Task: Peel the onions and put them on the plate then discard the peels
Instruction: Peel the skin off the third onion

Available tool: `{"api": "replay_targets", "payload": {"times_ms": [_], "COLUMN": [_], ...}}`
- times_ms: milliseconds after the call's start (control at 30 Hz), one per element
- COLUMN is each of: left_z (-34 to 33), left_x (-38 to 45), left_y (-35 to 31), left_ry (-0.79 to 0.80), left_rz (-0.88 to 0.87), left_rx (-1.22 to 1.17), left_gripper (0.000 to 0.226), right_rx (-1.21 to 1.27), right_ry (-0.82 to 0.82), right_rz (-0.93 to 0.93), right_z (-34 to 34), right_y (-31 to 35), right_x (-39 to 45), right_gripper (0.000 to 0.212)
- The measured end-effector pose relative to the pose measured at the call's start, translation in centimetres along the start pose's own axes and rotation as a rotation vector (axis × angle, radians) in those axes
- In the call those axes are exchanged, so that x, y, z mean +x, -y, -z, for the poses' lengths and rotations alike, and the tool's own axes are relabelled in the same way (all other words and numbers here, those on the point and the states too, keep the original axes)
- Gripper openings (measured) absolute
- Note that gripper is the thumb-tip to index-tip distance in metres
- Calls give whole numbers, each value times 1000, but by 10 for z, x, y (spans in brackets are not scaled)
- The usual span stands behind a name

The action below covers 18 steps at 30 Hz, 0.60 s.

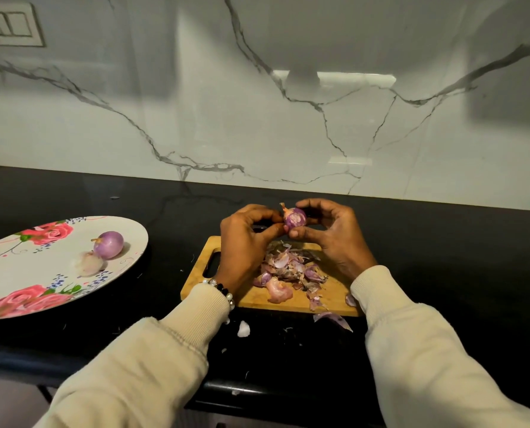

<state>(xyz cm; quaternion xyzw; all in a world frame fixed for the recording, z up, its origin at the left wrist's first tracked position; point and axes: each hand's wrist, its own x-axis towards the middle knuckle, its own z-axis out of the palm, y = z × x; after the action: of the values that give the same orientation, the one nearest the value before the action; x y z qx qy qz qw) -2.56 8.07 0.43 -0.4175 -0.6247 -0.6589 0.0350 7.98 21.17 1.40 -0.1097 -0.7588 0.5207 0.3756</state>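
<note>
A: Hands first; how far open, holding what?

B: Both curled, meeting just right of the frame's centre; left hand [245, 239] with fingers bent and tips against the left side of a small purple onion [295, 217]; right hand [331, 233] cupped round it from the right, thumb under, fingers over the top; onion pinched between the two, raised above the far edge of the wooden cutting board [334, 299]; patches of dry skin still on it, stalk tip pointing up and left.

A: Counts?

B: Three onions in all; one in the hands; two on the floral plate [16, 273] at centre left, namely a purple peeled onion [109, 244] and a paler peeled onion [87, 263], touching each other; one plate; one board; one heap of peels [288, 270] on the board, too tangled to count; a few stray peels off the board's near edge on the black counter [442, 248], among them a purple scrap [333, 319] and a white bit [243, 329].

A: Held onion against the rest?

B: Directly above the heap, between both sets of fingertips; well apart from the plate, to its right; beaded bracelet [223, 291] at the left wrist, cream sleeves [412, 350] on both arms; marble wall [257, 103] behind.
</note>
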Motion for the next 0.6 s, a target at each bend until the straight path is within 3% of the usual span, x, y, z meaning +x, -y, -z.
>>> {"api": "replay_targets", "payload": {"times_ms": [167, 300, 600], "left_z": [-1, -2, -2], "left_x": [0, -2, -3], "left_y": [1, -2, -4], "left_ry": [81, -5, -90], "left_rz": [-5, 17, 61], "left_rx": [29, -45, -74], "left_gripper": [15, 15, 15], "right_rx": [-13, 115, 157], "right_ry": [6, -26, -11], "right_rz": [-3, -29, -11], "right_z": [3, 0, -5], "right_y": [-2, -2, 1], "right_x": [-1, 0, -1], "right_gripper": [49, 47, 44]}}
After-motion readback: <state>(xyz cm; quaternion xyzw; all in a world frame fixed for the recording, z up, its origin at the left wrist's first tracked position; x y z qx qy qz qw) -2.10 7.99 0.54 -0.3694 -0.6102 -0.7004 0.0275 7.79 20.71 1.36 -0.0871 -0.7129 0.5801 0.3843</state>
